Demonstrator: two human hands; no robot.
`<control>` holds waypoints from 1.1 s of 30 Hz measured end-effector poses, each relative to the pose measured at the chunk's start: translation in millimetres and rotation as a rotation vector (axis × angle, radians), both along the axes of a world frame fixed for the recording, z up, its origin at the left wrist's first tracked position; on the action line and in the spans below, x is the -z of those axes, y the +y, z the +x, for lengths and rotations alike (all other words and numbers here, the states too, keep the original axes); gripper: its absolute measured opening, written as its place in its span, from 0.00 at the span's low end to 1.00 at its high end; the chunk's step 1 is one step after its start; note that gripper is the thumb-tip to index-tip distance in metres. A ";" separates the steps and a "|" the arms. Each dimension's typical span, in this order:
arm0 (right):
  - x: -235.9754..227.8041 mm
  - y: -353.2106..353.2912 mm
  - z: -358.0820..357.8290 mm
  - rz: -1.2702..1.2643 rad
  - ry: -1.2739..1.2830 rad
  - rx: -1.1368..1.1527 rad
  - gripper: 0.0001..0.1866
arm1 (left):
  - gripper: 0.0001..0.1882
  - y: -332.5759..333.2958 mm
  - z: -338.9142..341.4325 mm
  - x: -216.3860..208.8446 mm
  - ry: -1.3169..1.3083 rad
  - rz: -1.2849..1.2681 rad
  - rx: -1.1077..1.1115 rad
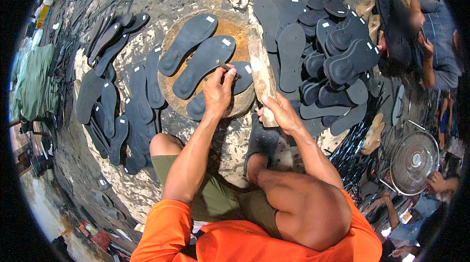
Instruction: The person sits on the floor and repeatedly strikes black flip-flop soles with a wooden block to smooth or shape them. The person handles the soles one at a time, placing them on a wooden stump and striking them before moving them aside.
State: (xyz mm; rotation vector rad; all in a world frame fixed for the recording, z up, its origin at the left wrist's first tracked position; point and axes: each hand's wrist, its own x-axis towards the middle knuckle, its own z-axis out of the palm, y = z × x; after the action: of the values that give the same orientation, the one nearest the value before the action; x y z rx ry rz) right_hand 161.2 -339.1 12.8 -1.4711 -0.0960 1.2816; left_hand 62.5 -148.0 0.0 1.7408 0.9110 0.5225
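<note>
My left hand is closed round a short, rod-like metal punch. It hovers over or rests on the nearest of three black shoe soles; the punch's lower tip is hidden by my fingers. That sole lies with the middle sole and the far sole on a round wooden chopping block. Each sole carries a small white sticker at one end. In my right hand is the lower end of a flat, pale wooden bat, held upright along the block's right edge.
Loose black soles are spread left of the block. To the right, more soles lie flat and in stacks. Black strips and a round fan are farther right. Other people sit at the right edge.
</note>
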 end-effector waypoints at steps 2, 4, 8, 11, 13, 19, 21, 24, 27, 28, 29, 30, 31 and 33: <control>-5.5 0.9 3.2 -0.018 -0.018 -0.024 0.21 | 0.10 -0.2 -0.8 1.1 -0.003 0.038 0.010; -24.5 1.6 9.2 -0.012 -0.050 -0.044 0.22 | 0.09 -2.9 -0.3 1.8 -0.010 0.083 0.013; -154.9 23.3 31.3 0.140 -0.356 -0.077 0.20 | 0.08 -8.7 -5.2 12.5 -0.062 0.184 0.021; -193.5 8.9 12.8 0.641 -0.669 0.214 0.31 | 0.08 -9.5 -4.9 14.5 -0.118 0.445 0.050; -129.1 -14.3 24.8 0.569 -1.023 -0.158 0.34 | 0.08 -15.4 4.0 18.9 -0.173 0.478 0.080; -66.9 -5.3 22.7 0.008 -0.123 -0.389 0.25 | 0.05 -11.2 -12.9 19.8 -0.061 0.479 0.103; -32.9 -16.2 27.7 -0.099 -0.010 -0.422 0.20 | 0.09 -12.9 -5.9 16.5 -0.104 0.235 0.005; -5.3 -25.6 18.8 -0.077 -0.032 -0.346 0.25 | 0.14 21.3 8.7 15.7 -0.309 -0.258 -0.320; -13.7 -22.0 16.3 -0.169 0.046 -0.332 0.28 | 0.15 71.8 17.4 -0.2 -0.131 -0.040 -0.218; -21.7 -19.3 17.5 -0.117 0.008 -0.336 0.28 | 0.15 77.4 22.9 -3.2 -0.075 0.080 -0.148; -28.8 -17.0 17.0 -0.121 0.043 -0.325 0.28 | 0.14 81.9 24.4 0.8 -0.001 0.074 -0.098; -35.2 -14.6 17.1 -0.126 0.078 -0.315 0.28 | 0.14 81.0 20.1 4.2 0.013 0.112 -0.096; -39.4 -14.5 16.0 -0.137 0.113 -0.298 0.28 | 0.13 77.5 17.4 2.6 0.026 0.142 -0.088; -47.0 -12.1 21.1 -0.146 0.146 -0.264 0.25 | 0.13 80.3 20.4 5.6 -0.002 0.127 -0.062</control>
State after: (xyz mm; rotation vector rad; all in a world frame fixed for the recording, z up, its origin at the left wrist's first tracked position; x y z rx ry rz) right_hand 182.3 -351.2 59.8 -1.5193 -0.1046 1.6355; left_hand 82.9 -67.7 -5.6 1.8306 0.9500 0.6342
